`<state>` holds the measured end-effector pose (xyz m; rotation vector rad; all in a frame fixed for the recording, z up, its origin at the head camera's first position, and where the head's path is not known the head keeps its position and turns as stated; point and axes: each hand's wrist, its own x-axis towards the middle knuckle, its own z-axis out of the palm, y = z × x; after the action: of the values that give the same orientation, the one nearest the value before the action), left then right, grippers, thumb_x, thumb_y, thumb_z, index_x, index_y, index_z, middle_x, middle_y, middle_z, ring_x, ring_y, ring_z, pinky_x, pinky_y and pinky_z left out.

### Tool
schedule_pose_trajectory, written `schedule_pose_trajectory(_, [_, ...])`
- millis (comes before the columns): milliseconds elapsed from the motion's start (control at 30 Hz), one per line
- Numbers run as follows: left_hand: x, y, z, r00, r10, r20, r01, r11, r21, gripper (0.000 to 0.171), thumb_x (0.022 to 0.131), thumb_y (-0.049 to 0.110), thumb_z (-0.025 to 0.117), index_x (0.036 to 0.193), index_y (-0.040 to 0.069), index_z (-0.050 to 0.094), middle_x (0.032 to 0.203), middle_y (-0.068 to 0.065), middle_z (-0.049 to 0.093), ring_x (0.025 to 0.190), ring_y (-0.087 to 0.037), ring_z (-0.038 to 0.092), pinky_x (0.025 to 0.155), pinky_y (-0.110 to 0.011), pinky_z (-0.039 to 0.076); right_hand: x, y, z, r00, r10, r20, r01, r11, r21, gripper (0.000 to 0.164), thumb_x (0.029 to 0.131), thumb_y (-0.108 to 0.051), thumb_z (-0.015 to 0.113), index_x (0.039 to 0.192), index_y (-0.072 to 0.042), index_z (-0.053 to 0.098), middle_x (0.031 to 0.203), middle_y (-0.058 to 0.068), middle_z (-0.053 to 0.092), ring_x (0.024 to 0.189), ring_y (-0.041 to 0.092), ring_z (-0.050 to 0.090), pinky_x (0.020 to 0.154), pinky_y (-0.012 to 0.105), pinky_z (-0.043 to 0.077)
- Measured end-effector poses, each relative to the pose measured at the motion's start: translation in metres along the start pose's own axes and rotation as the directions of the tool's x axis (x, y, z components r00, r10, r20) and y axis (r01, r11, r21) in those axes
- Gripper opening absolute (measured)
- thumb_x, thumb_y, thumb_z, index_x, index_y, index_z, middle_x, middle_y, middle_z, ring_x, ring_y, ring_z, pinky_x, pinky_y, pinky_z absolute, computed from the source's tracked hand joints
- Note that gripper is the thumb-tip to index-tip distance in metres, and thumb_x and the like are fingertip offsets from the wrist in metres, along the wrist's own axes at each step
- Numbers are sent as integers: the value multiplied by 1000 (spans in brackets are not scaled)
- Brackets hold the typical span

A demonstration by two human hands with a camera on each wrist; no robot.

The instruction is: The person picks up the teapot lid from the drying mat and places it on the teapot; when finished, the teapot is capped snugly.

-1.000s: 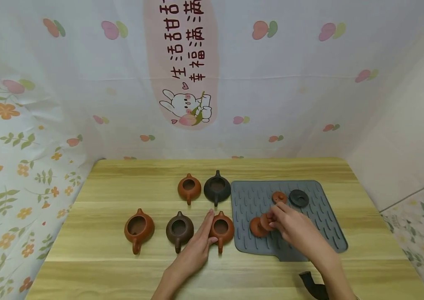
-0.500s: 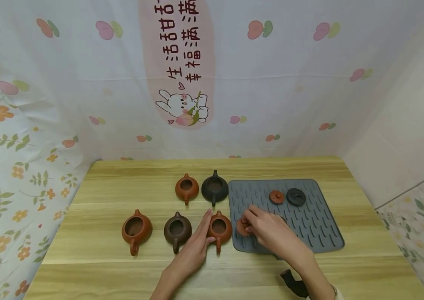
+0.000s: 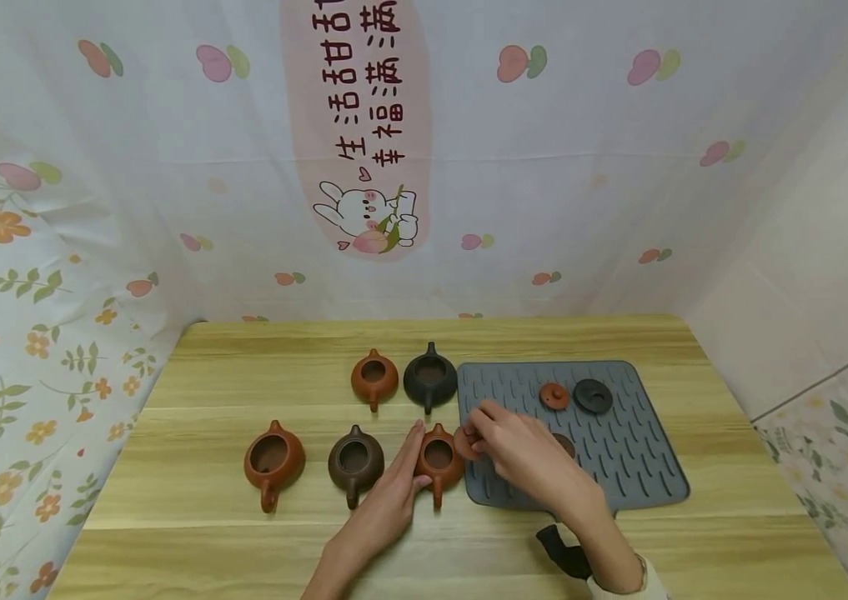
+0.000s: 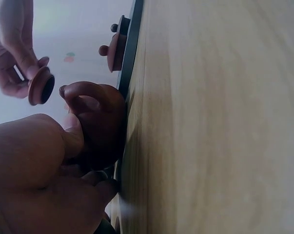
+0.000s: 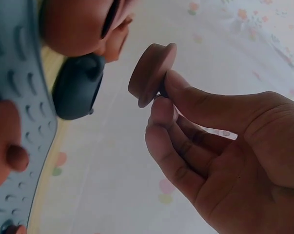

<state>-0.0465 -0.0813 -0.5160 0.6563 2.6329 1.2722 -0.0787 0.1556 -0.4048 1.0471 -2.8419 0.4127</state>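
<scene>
My left hand (image 3: pixel 386 496) grips a reddish-brown lidless teapot (image 3: pixel 439 457) from its left side, the thumb near the handle (image 4: pixel 88 92). Just right of that teapot's opening, my right hand (image 3: pixel 521 454) pinches a reddish teapot lid (image 5: pixel 152 73) by its knob between thumb and fingers. The lid (image 4: pixel 41 87) is tilted on edge and raised above the teapot in the left wrist view. On the grey mat (image 3: pixel 649 467) lie a small orange lid (image 3: pixel 554 396), a black lid (image 3: pixel 593 397) and a dark brown lid (image 3: pixel 564 444), partly covered by my right hand. Another orange lid (image 5: pixel 4 146) shows in the right wrist view.
Lidless teapots stand left of the mat: a dark brown one (image 3: pixel 356 458), a large orange one (image 3: pixel 273 458), a small orange one (image 3: pixel 374 377) and a black one (image 3: pixel 431 377). A dark curved object (image 3: pixel 562 552) sits by my right forearm. Patterned cloth (image 3: pixel 544 167) hangs behind the table.
My right hand has carried the pinched lid leftward from the mat's middle to beside the held teapot. My left hand has stayed on the teapot.
</scene>
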Motion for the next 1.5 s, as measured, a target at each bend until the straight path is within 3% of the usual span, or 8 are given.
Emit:
schedule_pose_trajectory(233, [2,-1,0,1000,-9,18,9,1000,-11,72,115,12,55,174,-3,17,181,-26,21,162,-44,34,124,-60,41,8,-6,-2,1000,-18,-22,18,1000,-3,29,94,14,78,94,-12,64,91,0,57,66,5,36,55,20,30])
schedule_pose_trajectory(433, [0,1,-2,1000,-8,2,8,1000,-1,71,116,14,53,174,-3,18,180,-26,23,162,-44,35,123,-60,42,20,-9,7,997,-66,-30,65,997,-49,22,93,9,82,98,-9,69,91,2,60,64,8,49,53,19,39])
schedule_pose_trajectory(600, [-2,2,-2,1000,-12,0,12,1000,-13,70,116,16,53,175,-1,18,180,-25,24,163,-42,34,124,-60,41,26,-11,15,996,-84,-22,83,996,-43,23,94,13,77,97,-8,67,91,3,61,64,9,50,53,19,37])
schedule_pose_trajectory(967, [0,-1,-1,999,-33,19,33,999,7,71,115,13,54,174,-3,18,181,-25,23,164,-41,33,125,-58,40,34,-11,25,997,-67,45,68,997,-31,18,96,7,79,97,-8,69,93,5,64,66,12,56,52,20,38])
schedule_pose_trajectory(1133, [1,-1,0,998,-48,29,48,999,0,72,115,11,55,174,-3,18,181,-24,20,165,-40,31,126,-58,38,36,-15,26,995,-70,70,73,996,-45,15,97,7,79,105,-4,72,96,8,67,65,15,58,50,22,39])
schedule_pose_trajectory(1500, [1,0,0,999,-39,31,39,999,-9,70,115,9,53,175,-1,17,180,-26,22,161,-43,37,123,-59,42,37,-19,31,993,-76,88,82,995,-64,16,98,6,79,107,-4,71,97,9,68,64,15,58,51,24,37])
